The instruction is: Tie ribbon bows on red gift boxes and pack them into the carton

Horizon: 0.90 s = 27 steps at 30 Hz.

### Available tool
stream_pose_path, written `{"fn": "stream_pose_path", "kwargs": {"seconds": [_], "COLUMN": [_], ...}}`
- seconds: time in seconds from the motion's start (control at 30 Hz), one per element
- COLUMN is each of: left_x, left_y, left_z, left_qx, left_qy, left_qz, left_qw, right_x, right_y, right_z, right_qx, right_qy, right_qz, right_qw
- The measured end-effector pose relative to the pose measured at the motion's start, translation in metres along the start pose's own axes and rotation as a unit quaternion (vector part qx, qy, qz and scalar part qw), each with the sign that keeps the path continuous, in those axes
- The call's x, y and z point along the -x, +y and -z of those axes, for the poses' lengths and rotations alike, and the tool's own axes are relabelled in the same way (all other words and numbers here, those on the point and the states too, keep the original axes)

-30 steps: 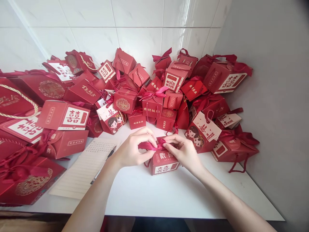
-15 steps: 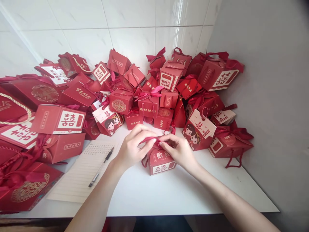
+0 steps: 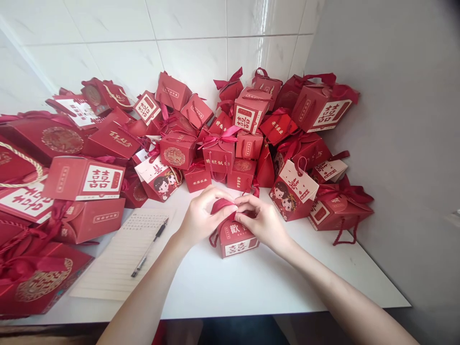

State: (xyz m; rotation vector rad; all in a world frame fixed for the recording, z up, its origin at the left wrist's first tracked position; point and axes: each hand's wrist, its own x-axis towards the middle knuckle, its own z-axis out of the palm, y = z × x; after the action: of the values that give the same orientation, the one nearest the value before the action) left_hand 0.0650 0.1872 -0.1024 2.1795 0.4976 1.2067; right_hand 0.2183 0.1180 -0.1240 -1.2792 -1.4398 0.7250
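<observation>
A small red gift box with white and gold characters stands on the white table in front of me. A red ribbon lies across its top. My left hand pinches the ribbon from the left, fingers curled round it. My right hand pinches the same ribbon from the right, and the fingertips of both hands meet above the box.
Several red gift boxes with ribbons and cord handles are piled along the tiled wall and down the left side. A lined sheet of paper with a black pen on it lies to the left. A grey wall closes the right.
Both hands have drawn closer together over the box and gathered the ribbon, which lay stretched out a second ago. The view has shifted slightly.
</observation>
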Motion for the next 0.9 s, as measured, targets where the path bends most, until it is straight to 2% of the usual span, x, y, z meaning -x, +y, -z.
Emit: {"fn": "stream_pose_path", "kwargs": {"seconds": [0.13, 0.37, 0.47, 0.57, 0.77, 0.9], "left_x": [-0.002, -0.004, -0.003, -0.001, 0.001, 0.004], "left_y": [-0.011, -0.020, -0.018, -0.016, -0.007, -0.005], "left_z": [-0.001, -0.004, -0.002, 0.001, 0.003, -0.003], "left_qx": [0.033, 0.025, 0.010, -0.020, -0.009, -0.043], "left_qy": [-0.005, -0.056, -0.091, -0.116, -0.098, -0.085], "left_qz": [0.089, 0.156, 0.138, 0.107, 0.066, 0.074], "left_qw": [0.995, 0.986, 0.986, 0.987, 0.993, 0.993], "right_x": [0.000, -0.001, -0.001, -0.002, 0.000, 0.001], "right_y": [0.001, 0.006, 0.009, 0.012, 0.014, 0.012], "right_z": [-0.001, -0.002, -0.001, 0.000, 0.001, 0.002], "right_qx": [-0.046, -0.156, -0.185, -0.170, -0.123, -0.090], "right_qy": [-0.004, 0.009, 0.026, 0.040, 0.055, 0.069], "right_qz": [-0.016, -0.047, -0.036, -0.014, -0.012, -0.002], "right_qw": [0.999, 0.987, 0.982, 0.985, 0.991, 0.994]}}
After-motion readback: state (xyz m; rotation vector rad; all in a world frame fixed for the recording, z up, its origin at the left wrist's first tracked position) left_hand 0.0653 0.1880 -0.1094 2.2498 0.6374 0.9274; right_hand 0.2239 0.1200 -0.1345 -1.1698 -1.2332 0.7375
